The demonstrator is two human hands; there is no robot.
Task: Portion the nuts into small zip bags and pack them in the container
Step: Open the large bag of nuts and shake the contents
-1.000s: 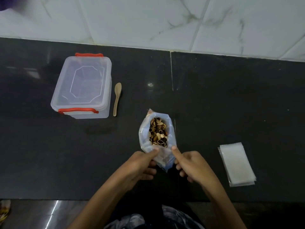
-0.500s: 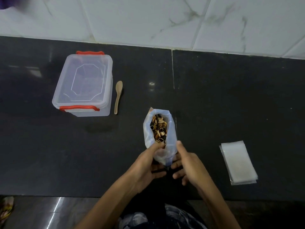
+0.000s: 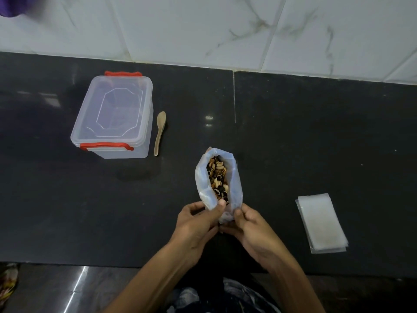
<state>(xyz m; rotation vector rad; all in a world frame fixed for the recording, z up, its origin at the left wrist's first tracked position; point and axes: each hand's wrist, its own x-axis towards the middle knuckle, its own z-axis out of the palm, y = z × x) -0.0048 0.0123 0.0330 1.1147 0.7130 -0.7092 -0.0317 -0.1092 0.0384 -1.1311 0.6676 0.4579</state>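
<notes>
Both hands meet at the near end of the nut bag (image 3: 235, 177). Left hand (image 3: 198, 220) pinches the bag's near-left rim, thumb on top; right hand (image 3: 250, 224) curls round the near-right side, fingers closed on the plastic. Bag mouth gapes open w/ nuts (image 3: 217, 177) showing just beyond the fingertips. Further out, up & left of the left hand: wooden spoon (image 3: 159, 133) lying flat, right beside the clear container (image 3: 112, 116) w/ red clips, lid on. Off to the right of the right hand, well apart: stack of small zip bags (image 3: 320, 222) flat on the black countertop (image 3: 316, 143).
</notes>
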